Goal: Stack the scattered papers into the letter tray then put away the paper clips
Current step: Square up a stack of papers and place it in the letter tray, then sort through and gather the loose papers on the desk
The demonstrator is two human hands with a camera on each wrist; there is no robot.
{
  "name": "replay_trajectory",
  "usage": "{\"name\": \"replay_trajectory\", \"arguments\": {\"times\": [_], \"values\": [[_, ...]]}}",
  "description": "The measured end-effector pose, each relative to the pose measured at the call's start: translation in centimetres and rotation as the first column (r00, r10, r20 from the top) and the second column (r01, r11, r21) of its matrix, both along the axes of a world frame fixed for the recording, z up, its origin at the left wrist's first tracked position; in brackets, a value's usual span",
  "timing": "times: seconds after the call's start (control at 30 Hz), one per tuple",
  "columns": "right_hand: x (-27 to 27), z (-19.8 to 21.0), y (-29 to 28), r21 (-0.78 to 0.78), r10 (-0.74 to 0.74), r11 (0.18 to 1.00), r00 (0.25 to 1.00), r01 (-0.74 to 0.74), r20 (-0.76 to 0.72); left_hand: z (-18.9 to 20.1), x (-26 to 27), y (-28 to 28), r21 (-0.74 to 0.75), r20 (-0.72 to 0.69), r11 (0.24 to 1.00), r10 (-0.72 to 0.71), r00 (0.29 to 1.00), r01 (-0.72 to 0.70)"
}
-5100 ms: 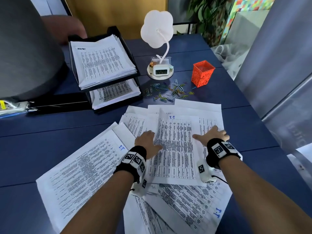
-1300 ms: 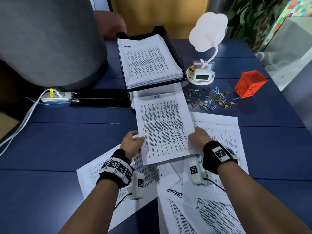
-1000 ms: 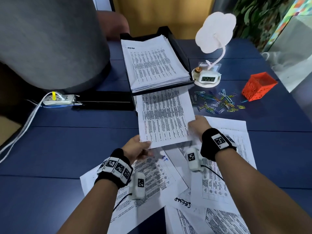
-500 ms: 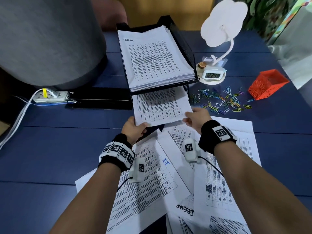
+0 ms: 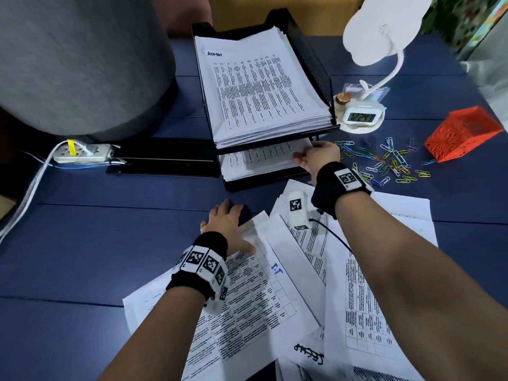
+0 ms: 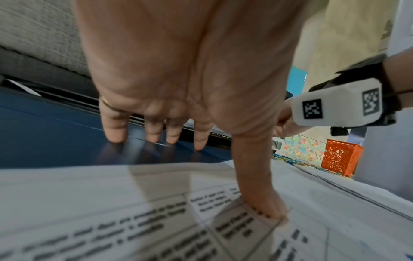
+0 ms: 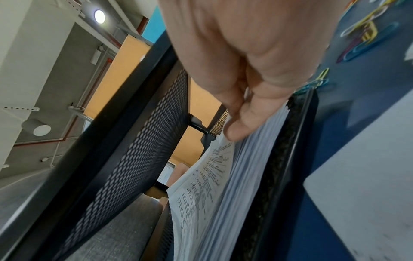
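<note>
The sheet lies almost fully in the lower tray, its near corner pinched by the right hand to steer it under the upper shelf. The left hand rests flat, fingers spread, thumb pinning loose papers; paper clips lie right of the right hand's fingers.

The head view is evenly but dimly lit, with straight lines bowed toward the frame edges. A round ceiling light glows in the upper left of the right wrist view. In the left wrist view the fingers cast soft shadows on the glossy counter, and the printed text near the bottom edge is smeared.
</note>
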State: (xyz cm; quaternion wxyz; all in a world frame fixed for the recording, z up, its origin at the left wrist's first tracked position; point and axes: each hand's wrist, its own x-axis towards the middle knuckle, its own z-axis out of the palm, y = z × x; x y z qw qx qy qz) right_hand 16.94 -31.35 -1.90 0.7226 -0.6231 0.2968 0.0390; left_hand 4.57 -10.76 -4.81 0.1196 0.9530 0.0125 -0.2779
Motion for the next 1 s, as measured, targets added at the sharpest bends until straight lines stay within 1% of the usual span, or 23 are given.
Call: {"name": "replay_trajectory", "arguments": {"times": [0.13,0.2,0.27,0.37,0.43,0.5,0.57,0.7,0.8,0.83,0.93,0.97,1.0], "values": [[0.3,-0.2,0.3,-0.071,-0.049,0.996,0.998,0.047,-0.025,0.0,0.0,-0.1,0.0,0.012,1.0,-0.002,1.0,0.002],[-0.1,-0.2,0.2,-0.047,-0.081,0.996,0.997,0.081,0.001,0.1,0.0,-0.1,-0.003,0.013,1.0,0.003,1.0,-0.003],[-0.7,-0.4,0.1,-0.02,-0.07,0.997,0.997,0.07,0.021,0.3,0.0,-0.1,-0.013,0.006,1.0,0.009,1.0,-0.009],[-1.9,-0.3,-0.1,-0.077,-0.056,0.995,0.998,0.058,0.023,0.8,-0.1,0.1,-0.028,0.011,0.999,0.037,0.999,-0.037],[-3.0,-0.2,-0.2,-0.166,0.006,0.986,1.0,-0.007,-0.006,1.3,-0.5,0.1,0.008,0.01,0.999,0.05,0.999,-0.05],[-4.3,-0.5,-0.4,-0.273,0.095,0.956,0.994,-0.104,-0.046,1.8,-1.3,0.1,0.094,-0.009,0.995,0.035,0.999,-0.034],[-6.0,-0.9,-0.7,-0.326,0.163,0.927,0.983,-0.183,-0.088,1.9,-2.1,0.2,0.16,-0.024,0.987,0.024,0.999,-0.02],[-9.4,-2.1,-1.3,-0.436,0.289,0.827,0.934,-0.354,-0.209,1.8,-3.8,0.3,0.201,-0.017,0.979,0.032,0.999,-0.028],[-12.1,-1.8,-1.5,-0.488,0.373,0.735,0.881,-0.471,-0.29,1.7,-4.4,0.1,0.221,0.0,0.975,0.032,0.999,-0.031],[-12.9,-1.6,-1.4,-0.49,0.406,0.697,0.851,-0.523,-0.332,1.8,-4.5,0.1,0.222,0.003,0.975,0.031,1.0,-0.031],[-15.0,-1.4,-1.0,-0.496,0.522,0.52,0.719,-0.695,-0.46,1.8,-4.5,0.2,0.201,-0.007,0.978,0.051,0.999,-0.049],[-15.7,-1.4,-0.9,-0.497,0.545,0.49,0.697,-0.716,-0.466,1.8,-4.5,0.3,0.197,-0.015,0.979,0.057,0.998,-0.053],[-16.4,-1.3,-0.7,-0.487,0.567,0.482,0.682,-0.729,-0.462,1.8,-4.5,0.4,0.197,-0.022,0.979,0.055,0.998,-0.05]]}}
